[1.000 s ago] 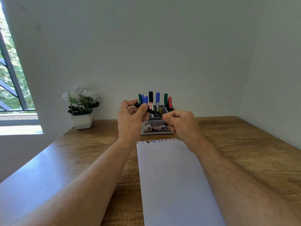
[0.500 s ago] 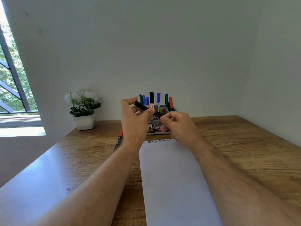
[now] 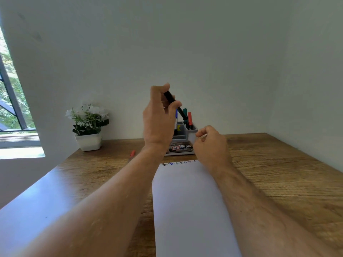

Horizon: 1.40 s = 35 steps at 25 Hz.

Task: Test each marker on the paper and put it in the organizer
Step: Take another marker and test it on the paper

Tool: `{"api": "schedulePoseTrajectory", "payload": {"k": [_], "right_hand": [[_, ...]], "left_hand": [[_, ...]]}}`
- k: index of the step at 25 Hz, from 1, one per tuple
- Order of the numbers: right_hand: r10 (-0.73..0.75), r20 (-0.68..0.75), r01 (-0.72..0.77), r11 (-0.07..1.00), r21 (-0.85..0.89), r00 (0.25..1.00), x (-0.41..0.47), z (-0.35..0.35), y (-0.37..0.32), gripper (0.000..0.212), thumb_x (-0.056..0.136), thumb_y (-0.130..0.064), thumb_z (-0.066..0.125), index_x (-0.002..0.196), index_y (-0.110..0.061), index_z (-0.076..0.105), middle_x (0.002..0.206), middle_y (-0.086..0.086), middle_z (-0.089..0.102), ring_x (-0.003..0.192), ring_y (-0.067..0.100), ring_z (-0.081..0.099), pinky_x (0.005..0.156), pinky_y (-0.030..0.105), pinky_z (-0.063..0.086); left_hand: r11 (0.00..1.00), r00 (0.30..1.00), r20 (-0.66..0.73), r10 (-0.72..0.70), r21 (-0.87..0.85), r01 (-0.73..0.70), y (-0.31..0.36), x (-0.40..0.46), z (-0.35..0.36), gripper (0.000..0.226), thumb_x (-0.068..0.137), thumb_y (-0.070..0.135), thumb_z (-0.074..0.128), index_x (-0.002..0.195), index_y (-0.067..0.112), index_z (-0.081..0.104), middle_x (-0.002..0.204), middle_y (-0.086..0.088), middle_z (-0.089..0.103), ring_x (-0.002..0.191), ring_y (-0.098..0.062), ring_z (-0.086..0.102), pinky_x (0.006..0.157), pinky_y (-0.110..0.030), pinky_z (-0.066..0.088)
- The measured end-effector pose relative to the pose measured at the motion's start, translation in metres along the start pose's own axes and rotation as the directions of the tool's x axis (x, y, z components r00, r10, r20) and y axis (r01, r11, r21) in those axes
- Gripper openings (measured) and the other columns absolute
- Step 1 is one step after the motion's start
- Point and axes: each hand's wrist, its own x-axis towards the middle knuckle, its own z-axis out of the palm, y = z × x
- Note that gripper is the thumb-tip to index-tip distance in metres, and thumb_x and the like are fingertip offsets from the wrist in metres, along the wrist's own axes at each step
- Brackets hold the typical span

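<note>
A plant (image 3: 88, 115) with white flowers stands in a white pot (image 3: 89, 142) at the wooden table's (image 3: 278, 173) far left, near the window (image 3: 11, 101) and the wall (image 3: 204, 52).

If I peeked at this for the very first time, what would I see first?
First you'd see the left hand raised in the middle, holding a black marker slanted down toward the grey organizer with its colourful markers by the wall. Next, the long white paper on the wooden table between both arms, and the white flower pot at the left.
</note>
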Motion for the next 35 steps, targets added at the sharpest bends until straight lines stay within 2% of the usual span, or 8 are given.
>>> {"api": "schedulePoseTrajectory", "payload": {"k": [5, 8, 11, 13, 18, 23, 26, 35], "right_hand": [[0.016, -0.005, -0.016, 1.000, -0.008, 1.000, 0.000, -0.001, 0.000, 0.015, 0.085, -0.009, 0.056, 0.096, -0.018, 0.060, 0.085, 0.001, 0.063, 0.076, 0.018, 0.061, 0.054, 0.023, 0.038], [0.027, -0.005, -0.027, 1.000, -0.016, 1.000, 0.000, 0.000, 0.000, 0.017, 0.084, -0.010, 0.057, 0.098, -0.019, 0.060, 0.085, 0.001, 0.063, 0.076, 0.019, 0.060, 0.053, 0.022, 0.037], [0.025, 0.000, -0.025, 0.999, -0.021, 1.000, 0.001, 0.000, 0.002, 0.020, 0.082, -0.010, 0.057, 0.099, -0.017, 0.062, 0.085, 0.002, 0.064, 0.076, 0.019, 0.061, 0.055, 0.022, 0.038], [0.025, 0.000, -0.025, 0.999, -0.025, 1.000, 0.001, 0.001, 0.002, 0.020, 0.081, -0.010, 0.058, 0.099, -0.017, 0.062, 0.085, 0.001, 0.064, 0.076, 0.019, 0.061, 0.056, 0.022, 0.038], [0.023, 0.015, -0.022, 0.998, -0.050, 1.000, 0.001, 0.004, 0.003, 0.016, 0.082, -0.011, 0.059, 0.093, -0.023, 0.058, 0.082, -0.003, 0.062, 0.072, 0.013, 0.058, 0.052, 0.020, 0.037], [-0.012, 0.049, 0.014, 0.999, -0.043, 0.999, 0.000, 0.005, 0.003, 0.015, 0.084, -0.009, 0.060, 0.089, -0.023, 0.058, 0.083, -0.004, 0.062, 0.075, 0.011, 0.060, 0.051, 0.018, 0.038], [-0.011, 0.064, 0.014, 0.999, -0.045, 0.998, -0.001, 0.007, 0.003, 0.014, 0.085, -0.008, 0.060, 0.089, -0.022, 0.060, 0.087, -0.002, 0.064, 0.079, 0.013, 0.062, 0.052, 0.018, 0.042], [-0.007, 0.098, 0.013, 0.998, -0.053, 0.995, -0.005, 0.004, 0.004, 0.016, 0.082, -0.007, 0.059, 0.087, -0.022, 0.065, 0.076, -0.006, 0.064, 0.066, 0.007, 0.060, 0.051, 0.019, 0.043]], "left_hand": [[0.962, 0.940, 0.314, -0.132, 0.268, 0.045, -0.012, 0.014, 0.022, 0.042, 0.088, 0.016, 0.070, 0.119, 0.034, 0.049, 0.082, 0.010, 0.066, 0.072, 0.000, 0.065, 0.066, -0.027, 0.055], [0.918, 0.901, 0.365, -0.233, 0.389, 0.079, -0.020, 0.011, 0.030, 0.045, 0.086, 0.014, 0.072, 0.124, 0.030, 0.055, 0.076, 0.010, 0.065, 0.069, 0.007, 0.061, 0.062, -0.016, 0.050], [0.868, 0.873, 0.387, -0.296, 0.492, 0.076, -0.023, 0.007, 0.036, 0.061, 0.088, 0.015, 0.070, 0.143, 0.027, 0.046, 0.100, -0.002, 0.071, 0.092, -0.014, 0.065, 0.087, -0.032, 0.054], [0.842, 0.899, 0.326, -0.291, 0.534, 0.079, -0.023, 0.005, 0.036, 0.066, 0.091, 0.015, 0.066, 0.149, 0.027, 0.037, 0.090, -0.001, 0.071, 0.081, -0.013, 0.065, 0.074, -0.028, 0.053], [0.843, 0.927, 0.176, -0.331, 0.497, 0.207, -0.025, 0.006, 0.013, 0.012, 0.091, 0.023, 0.068, 0.101, 0.026, 0.062, 0.081, 0.008, 0.067, 0.075, -0.009, 0.066, 0.067, -0.033, 0.057], [0.837, 0.939, 0.076, -0.336, 0.480, 0.261, -0.017, 0.006, -0.026, 0.015, 0.088, 0.019, 0.071, 0.078, 0.024, 0.062, 0.068, 0.014, 0.062, 0.062, 0.010, 0.057, 0.057, -0.015, 0.045], [0.742, 0.905, 0.075, -0.419, 0.603, 0.293, -0.015, -0.003, -0.050, 0.017, 0.082, 0.024, 0.077, 0.075, 0.024, 0.062, 0.068, 0.011, 0.062, 0.061, 0.004, 0.055, 0.051, -0.013, 0.034], [0.283, 0.735, 0.128, -0.666, 0.955, 0.091, -0.027, -0.026, -0.077, 0.021, 0.088, 0.021, 0.069, 0.105, 0.011, 0.065, 0.099, -0.011, 0.067, 0.086, -0.028, 0.061, 0.063, -0.035, 0.044]]}}
